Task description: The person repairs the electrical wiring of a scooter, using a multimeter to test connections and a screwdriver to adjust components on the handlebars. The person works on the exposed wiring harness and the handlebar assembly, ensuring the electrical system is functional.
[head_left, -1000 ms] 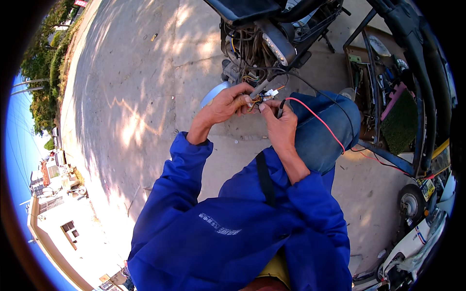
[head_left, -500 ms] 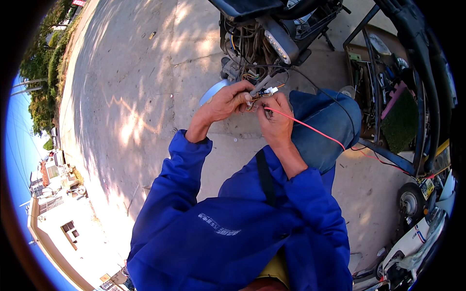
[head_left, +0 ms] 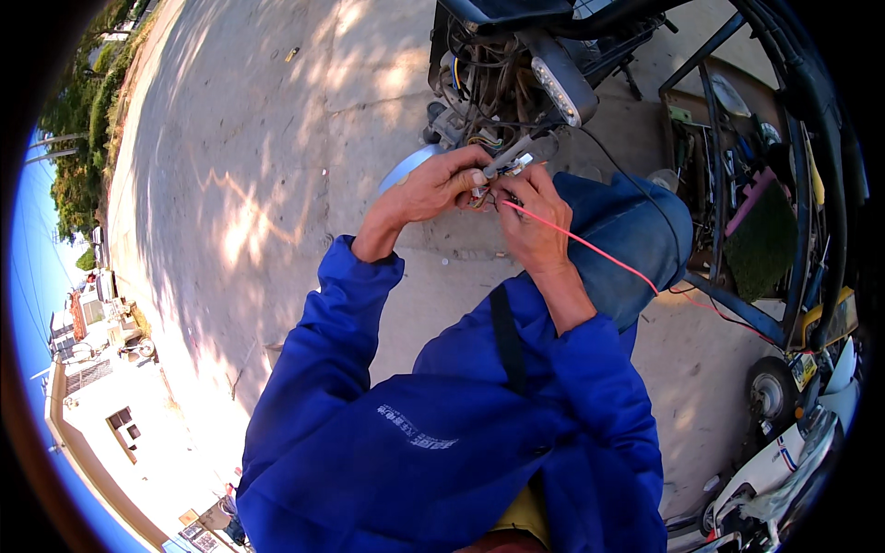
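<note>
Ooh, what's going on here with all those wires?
A person in a blue jacket is working on some wires. The left hand pinches a small bunch of wires. The right hand, close beside it, holds a red cable. A white plug shows between them. Past the hands, more wiring hangs tangled on a dark machine.

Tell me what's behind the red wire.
Behind the red wire: the back of the right grip, then the blue-jeans knee. Whatever lies beneath the right grip is covered from this view.
</note>
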`<state>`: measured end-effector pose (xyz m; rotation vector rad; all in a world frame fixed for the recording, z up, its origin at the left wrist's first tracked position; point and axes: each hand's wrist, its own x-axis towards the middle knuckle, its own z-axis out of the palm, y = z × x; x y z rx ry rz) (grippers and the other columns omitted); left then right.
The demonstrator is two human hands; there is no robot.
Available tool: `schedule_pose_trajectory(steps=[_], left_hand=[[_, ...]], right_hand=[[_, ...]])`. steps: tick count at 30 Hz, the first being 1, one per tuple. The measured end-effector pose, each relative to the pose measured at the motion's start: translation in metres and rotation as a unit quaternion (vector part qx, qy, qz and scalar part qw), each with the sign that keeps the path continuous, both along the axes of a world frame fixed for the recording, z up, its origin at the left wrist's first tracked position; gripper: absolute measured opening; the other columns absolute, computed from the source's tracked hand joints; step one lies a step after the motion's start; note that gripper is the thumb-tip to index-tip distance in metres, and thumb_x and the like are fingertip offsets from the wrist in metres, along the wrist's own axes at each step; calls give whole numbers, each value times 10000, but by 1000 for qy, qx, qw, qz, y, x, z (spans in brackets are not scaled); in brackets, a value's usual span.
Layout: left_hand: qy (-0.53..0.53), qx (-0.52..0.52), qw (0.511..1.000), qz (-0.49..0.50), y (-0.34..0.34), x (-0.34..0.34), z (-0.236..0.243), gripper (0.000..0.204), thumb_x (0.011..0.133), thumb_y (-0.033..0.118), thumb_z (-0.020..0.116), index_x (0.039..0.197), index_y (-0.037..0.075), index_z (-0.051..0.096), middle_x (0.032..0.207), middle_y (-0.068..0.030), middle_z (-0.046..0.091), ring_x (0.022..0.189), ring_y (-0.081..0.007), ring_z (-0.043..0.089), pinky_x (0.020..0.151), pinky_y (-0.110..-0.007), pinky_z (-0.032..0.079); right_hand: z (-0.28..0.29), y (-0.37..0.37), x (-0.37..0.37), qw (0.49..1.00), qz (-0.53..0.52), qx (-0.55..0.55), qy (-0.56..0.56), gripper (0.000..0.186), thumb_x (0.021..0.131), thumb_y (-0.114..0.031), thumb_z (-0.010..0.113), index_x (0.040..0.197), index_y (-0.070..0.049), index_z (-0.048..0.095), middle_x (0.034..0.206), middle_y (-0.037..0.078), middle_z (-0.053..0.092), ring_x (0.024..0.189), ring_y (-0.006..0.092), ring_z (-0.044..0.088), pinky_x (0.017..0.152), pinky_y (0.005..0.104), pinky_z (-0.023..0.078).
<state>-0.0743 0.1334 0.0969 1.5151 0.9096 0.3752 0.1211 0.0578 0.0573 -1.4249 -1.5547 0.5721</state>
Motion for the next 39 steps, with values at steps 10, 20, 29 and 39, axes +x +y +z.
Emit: schedule_pose_trajectory(steps=[10, 20, 29, 39], left_hand=[[12, -24, 999, 22, -3, 0, -4, 204, 1091, 182, 567, 1220, 35, 621, 820, -22, 583, 707, -102, 560, 627, -285, 452], [-23, -44, 997, 52, -8, -1, -15, 222, 1105, 222, 571, 1239, 53, 625, 815, -9, 605, 695, -76, 580, 616, -261, 470], [-44, -47, 997, 53, -13, -1, -18, 224, 1106, 205, 560, 1253, 47, 623, 831, -14, 610, 709, -83, 581, 631, -267, 475], [38, 25, 999, -11, -11, 11, -10, 215, 1101, 194, 572, 1250, 55, 641, 808, -20, 590, 692, -102, 511, 621, -289, 430]], right_hand=[[2, 2, 2, 998, 43, 11, -39, 207, 761, -50, 786, 933, -71, 675, 953, 68, 623, 740, 314, 681, 630, 417, 544], [-8, -3, 0, 988, 26, 115, -102, 292, 717, 10, 798, 946, -80, 641, 930, 80, 612, 683, 278, 687, 585, 375, 544], [-13, -6, -3, 996, 17, 68, -63, 264, 757, -9, 791, 968, -88, 652, 930, 70, 612, 691, 264, 694, 585, 374, 554], [-2, -16, 9, 944, -5, -113, 311, 250, 980, -209, 756, 1104, -17, 655, 943, 2, 543, 783, 71, 496, 664, 238, 422]])
